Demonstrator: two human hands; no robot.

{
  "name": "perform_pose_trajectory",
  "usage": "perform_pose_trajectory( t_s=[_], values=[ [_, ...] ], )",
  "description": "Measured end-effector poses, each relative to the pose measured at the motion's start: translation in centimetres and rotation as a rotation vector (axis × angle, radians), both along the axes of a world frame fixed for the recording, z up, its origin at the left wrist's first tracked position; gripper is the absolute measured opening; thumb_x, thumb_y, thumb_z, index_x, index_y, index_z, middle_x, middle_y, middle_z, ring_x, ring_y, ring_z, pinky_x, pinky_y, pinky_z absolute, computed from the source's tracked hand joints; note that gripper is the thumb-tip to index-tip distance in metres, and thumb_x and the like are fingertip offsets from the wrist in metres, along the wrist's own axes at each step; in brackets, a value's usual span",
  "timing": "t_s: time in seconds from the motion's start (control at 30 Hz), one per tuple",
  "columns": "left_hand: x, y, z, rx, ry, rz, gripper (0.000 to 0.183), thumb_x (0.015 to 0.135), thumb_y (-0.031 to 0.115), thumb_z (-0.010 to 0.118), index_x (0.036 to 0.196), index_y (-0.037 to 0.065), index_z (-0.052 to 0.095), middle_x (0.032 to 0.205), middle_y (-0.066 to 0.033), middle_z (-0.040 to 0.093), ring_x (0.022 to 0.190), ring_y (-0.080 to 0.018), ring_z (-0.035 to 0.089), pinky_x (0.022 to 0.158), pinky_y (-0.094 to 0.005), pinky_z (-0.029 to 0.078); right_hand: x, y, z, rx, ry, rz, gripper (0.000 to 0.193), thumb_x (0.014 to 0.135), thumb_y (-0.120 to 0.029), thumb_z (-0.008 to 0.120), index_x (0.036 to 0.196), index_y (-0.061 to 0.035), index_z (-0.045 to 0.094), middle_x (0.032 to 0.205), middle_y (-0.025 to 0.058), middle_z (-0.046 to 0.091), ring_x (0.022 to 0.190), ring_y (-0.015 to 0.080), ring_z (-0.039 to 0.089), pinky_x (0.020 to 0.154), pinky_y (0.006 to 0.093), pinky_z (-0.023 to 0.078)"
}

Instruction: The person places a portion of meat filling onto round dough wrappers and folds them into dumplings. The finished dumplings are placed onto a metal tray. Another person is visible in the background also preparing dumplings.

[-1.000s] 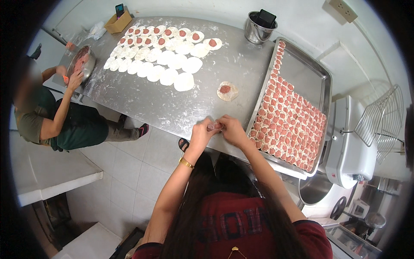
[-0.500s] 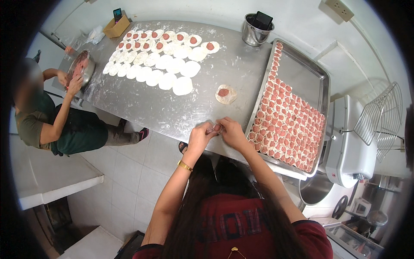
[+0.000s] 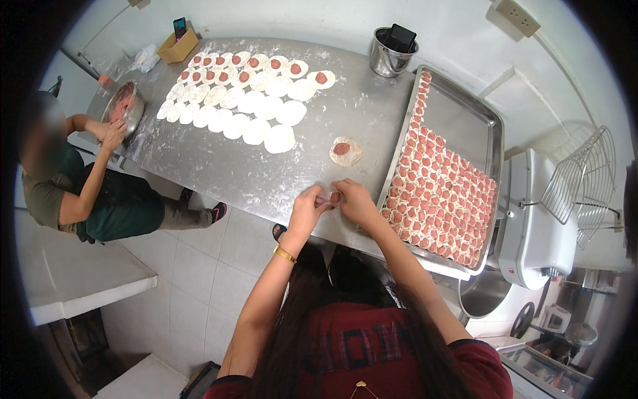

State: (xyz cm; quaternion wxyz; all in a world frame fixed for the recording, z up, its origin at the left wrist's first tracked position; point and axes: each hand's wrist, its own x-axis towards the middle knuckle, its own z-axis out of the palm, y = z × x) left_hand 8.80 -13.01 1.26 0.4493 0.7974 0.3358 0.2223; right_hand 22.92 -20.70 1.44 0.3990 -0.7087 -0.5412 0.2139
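At the table's near edge, my left hand (image 3: pixel 311 207) and my right hand (image 3: pixel 353 201) pinch a small dumpling (image 3: pixel 334 198) between their fingertips. Pink meat filling shows at its top, and the fingers hide most of the wrapper. Just beyond my hands lies a flat round wrapper (image 3: pixel 345 152) with a lump of meat in its middle. To my right, a metal tray (image 3: pixel 500 136) bears many open-topped meat dumplings (image 3: pixel 442 193) in tight rows. Farther left, rows of thin white wrappers (image 3: pixel 279 138) lie on the floury steel table (image 3: pixel 219 178); the far rows carry meat lumps.
At the left a co-worker (image 3: pixel 100 199) has both hands at a metal bowl of minced meat (image 3: pixel 125 106). A steel bucket (image 3: pixel 392 58) with a black object stands behind the tray. A cardboard box (image 3: pixel 178 48) sits at the far left corner. A white mixer (image 3: pixel 538 216) stands right of the tray.
My fingers have shifted slightly around the dumpling, still pinching it. The co-worker's hands have moved slightly at the bowl. The whole view has tilted a little.
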Motion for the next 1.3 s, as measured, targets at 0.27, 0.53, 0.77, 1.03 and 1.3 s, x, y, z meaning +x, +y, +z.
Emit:
perform_pose_trajectory(
  t_s=[0.27, 0.53, 0.77, 1.03, 1.3],
  values=[
    [-0.6, 0.0, 0.1, 0.034, 0.023, -0.026, 0.032, 0.072, -0.002, 0.073, 0.101, 0.000, 0.060, 0.088, -0.0165, 0.067, 0.076, -0.0239, 0.069, 0.065, -0.0327, 0.054, -0.6, 0.0, -0.4, -0.051, -0.021, 0.019, 0.016, 0.071, 0.004, 0.057, 0.084, -0.0037, 0.060, 0.084, 0.0151, 0.058, 0.081, 0.0372, 0.059, 0.071, 0.0457, 0.047],
    [-0.7, 0.5, 0.5, -0.070, 0.002, -0.036, 0.028, 0.071, -0.003, 0.073, 0.095, 0.002, 0.060, 0.084, -0.0142, 0.067, 0.077, -0.0230, 0.069, 0.067, -0.0312, 0.054, -1.1, -0.1, -0.2, -0.060, -0.152, 0.073, 0.014, 0.074, 0.000, 0.059, 0.087, -0.0031, 0.059, 0.086, 0.0148, 0.058, 0.082, 0.0372, 0.059, 0.072, 0.0455, 0.047],
    [0.3, 2.8, -0.7, -0.085, 0.005, -0.059, 0.026, 0.072, 0.002, 0.073, 0.096, 0.001, 0.063, 0.083, -0.0114, 0.067, 0.070, -0.0172, 0.064, 0.064, -0.0295, 0.051, 4.2, -1.9, 1.4, 0.023, 0.141, -0.170, 0.034, 0.069, -0.001, 0.069, 0.102, -0.0044, 0.063, 0.086, 0.0109, 0.064, 0.079, 0.0245, 0.065, 0.072, 0.0344, 0.052],
    [4.2, 3.5, -2.2, 0.331, 0.131, 0.183, 0.020, 0.080, 0.011, 0.066, 0.097, 0.005, 0.058, 0.087, -0.0122, 0.057, 0.069, -0.0278, 0.058, 0.063, -0.0388, 0.047, 26.5, -7.9, 5.4, -0.077, -0.008, -0.796, 0.038, 0.064, -0.007, 0.071, 0.101, -0.0065, 0.067, 0.083, 0.0133, 0.068, 0.078, 0.0262, 0.067, 0.072, 0.0357, 0.052],
    [4.7, 3.2, -2.9, 0.349, 0.184, 0.182, 0.017, 0.085, 0.018, 0.060, 0.097, 0.007, 0.054, 0.092, -0.0121, 0.055, 0.071, -0.0310, 0.059, 0.062, -0.0427, 0.047, 33.7, -6.8, 0.7, -0.382, -0.251, -0.616, 0.025, 0.066, -0.008, 0.064, 0.090, -0.0067, 0.070, 0.086, 0.0193, 0.067, 0.084, 0.0362, 0.065, 0.076, 0.0419, 0.051]
  ],
)
